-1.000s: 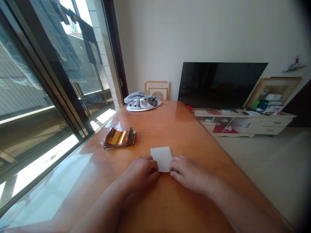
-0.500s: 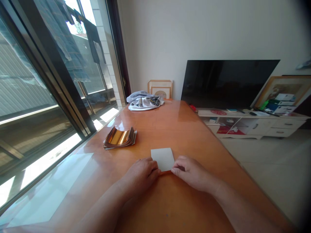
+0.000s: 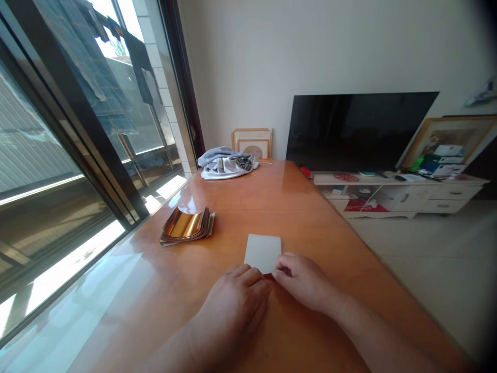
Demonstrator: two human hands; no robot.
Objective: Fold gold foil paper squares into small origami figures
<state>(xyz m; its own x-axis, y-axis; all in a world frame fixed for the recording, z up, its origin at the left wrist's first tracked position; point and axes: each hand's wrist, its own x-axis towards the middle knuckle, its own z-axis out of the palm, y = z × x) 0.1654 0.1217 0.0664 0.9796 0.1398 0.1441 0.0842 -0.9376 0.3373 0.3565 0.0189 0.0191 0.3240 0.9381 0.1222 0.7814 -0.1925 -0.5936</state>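
1. Well, a white rectangular card [image 3: 262,253] lay flat on a glossy orange wooden table [image 3: 310,233], its near edge between the person's two hands.
2. The left hand [image 3: 233,308] sat curled, knuckles up, with its fingers [image 3: 252,274] at the card's near left corner. Whether they pressed on the card, I could not tell.
3. The right hand [image 3: 303,281] came in from the other side, its fingertips [image 3: 278,273] together at the near right corner. They seemed to touch the card, but I could not tell whether they were clamped on it.
4. Up the table, towards the window, lay a curled stack of copper-coloured foil sheets [image 3: 186,226], well apart from the hands.
5. Farther along, a crumpled grey-and-white cloth [image 3: 227,166] lay near the far end, in front of leaning picture frames [image 3: 252,142].
6. Beyond the table stood a black flat-screen television [image 3: 361,129] and a low white cabinet [image 3: 399,199].
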